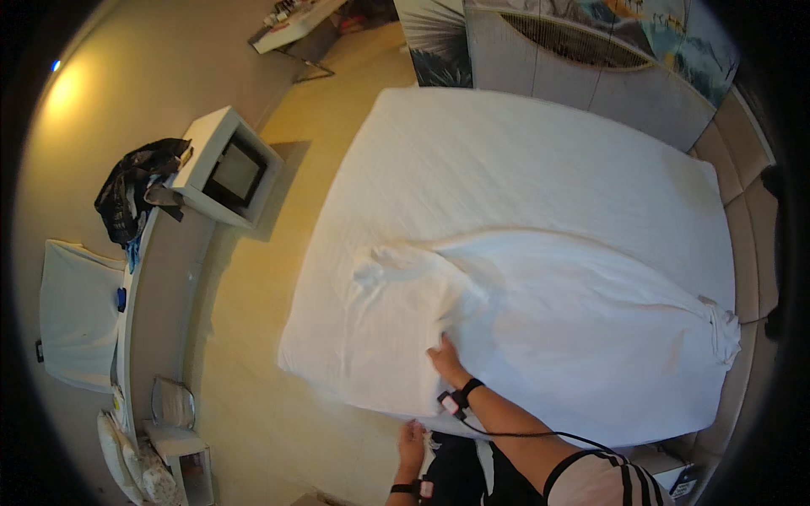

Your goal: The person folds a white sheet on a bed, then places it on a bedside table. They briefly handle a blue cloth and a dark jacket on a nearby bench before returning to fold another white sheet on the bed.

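Note:
A white sheet (569,329) lies bunched and partly spread over the near half of a bed mattress (493,152) with a white cover. My right hand (448,362) is on the sheet near the bed's near side, its fingers at a fold of the cloth; whether they pinch it cannot be made out. Lower and to the left, my left hand (412,443) is at the mattress's near edge, fingertips by the hanging cloth; its grip is unclear. Both wrists wear black bands with small devices, and a cable runs from the right one along the arm.
A padded headboard (756,253) borders the bed at the right. Painted panels (569,63) stand beyond its far side. To the left are a white cabinet (253,190), a ledge with a dark garment (136,183), a clear-backed chair (174,405) and pillows (136,462). Pale floor (253,354) lies between.

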`<state>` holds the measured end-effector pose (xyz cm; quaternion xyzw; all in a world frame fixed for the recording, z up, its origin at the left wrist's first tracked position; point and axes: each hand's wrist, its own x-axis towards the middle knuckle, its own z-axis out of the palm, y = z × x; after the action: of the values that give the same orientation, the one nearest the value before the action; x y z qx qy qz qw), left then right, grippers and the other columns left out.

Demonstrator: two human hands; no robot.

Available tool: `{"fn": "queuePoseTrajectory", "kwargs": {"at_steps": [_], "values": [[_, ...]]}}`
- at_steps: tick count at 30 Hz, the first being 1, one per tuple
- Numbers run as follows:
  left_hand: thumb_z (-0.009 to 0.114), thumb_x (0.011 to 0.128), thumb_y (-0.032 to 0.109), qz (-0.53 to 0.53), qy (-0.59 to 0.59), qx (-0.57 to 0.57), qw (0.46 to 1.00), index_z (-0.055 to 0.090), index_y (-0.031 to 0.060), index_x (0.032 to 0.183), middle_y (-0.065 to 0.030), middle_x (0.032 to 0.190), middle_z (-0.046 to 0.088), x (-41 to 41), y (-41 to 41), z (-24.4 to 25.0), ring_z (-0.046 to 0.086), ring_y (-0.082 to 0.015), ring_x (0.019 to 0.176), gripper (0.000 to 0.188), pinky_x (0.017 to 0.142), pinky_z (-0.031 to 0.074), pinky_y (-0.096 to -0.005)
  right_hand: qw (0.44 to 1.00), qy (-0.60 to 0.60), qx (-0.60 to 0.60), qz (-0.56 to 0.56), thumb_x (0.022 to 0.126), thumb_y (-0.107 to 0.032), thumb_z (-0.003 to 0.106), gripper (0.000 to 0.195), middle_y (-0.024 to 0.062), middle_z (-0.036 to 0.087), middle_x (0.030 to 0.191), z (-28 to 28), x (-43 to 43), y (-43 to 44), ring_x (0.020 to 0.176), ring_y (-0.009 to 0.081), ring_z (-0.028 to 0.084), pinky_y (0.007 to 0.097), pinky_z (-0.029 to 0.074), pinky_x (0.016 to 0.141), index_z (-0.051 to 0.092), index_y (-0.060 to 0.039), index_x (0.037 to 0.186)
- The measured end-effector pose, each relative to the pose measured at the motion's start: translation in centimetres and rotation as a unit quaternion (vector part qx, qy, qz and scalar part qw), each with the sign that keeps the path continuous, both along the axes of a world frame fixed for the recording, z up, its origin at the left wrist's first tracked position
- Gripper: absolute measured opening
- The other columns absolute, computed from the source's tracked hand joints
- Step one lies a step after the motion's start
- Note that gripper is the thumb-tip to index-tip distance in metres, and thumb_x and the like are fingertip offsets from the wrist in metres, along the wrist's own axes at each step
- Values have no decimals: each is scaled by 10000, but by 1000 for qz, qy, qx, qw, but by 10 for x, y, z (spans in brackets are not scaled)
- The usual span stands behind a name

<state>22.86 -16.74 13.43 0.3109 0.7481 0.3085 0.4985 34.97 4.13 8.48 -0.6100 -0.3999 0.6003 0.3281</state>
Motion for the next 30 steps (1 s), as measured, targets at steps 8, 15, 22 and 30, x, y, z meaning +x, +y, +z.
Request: {"fn": "queuePoseTrajectory", "kwargs": {"at_steps": [8,15,22,30], "values": [[560,929,294,116,-256,181,942,465,34,1258,-111,1066,604,-195,131,108,589,-219,939,429,778,474,-362,885,37,239,398,818,-168,586,486,276,572,1114,147,-186,-7,1030,406,570,447,464,861,451,7,1250],[548,822,9,124,-236,207,941,617,-1,881,-21,794,624,-346,183,103,542,-106,693,92,610,430,-249,972,146,67,173,881,-229,618,499,112,594,1057,131,-309,-53,977,233,563,336,460,863,456,33,1274],[521,844,-9,-5,-151,265,952,605,-3,870,-27,800,621,-430,223,127,551,-124,712,88,645,450,-269,975,49,-83,-199,842,-452,663,876,154,510,1221,107,-311,18,1090,250,514,399,453,866,205,-8,1442],[532,738,0,-237,73,278,928,582,-17,890,-238,821,618,-512,278,122,606,-418,816,161,712,484,-418,972,85,-115,-186,770,-190,749,354,104,613,846,69,-397,112,701,206,598,343,470,581,576,16,999]]}}
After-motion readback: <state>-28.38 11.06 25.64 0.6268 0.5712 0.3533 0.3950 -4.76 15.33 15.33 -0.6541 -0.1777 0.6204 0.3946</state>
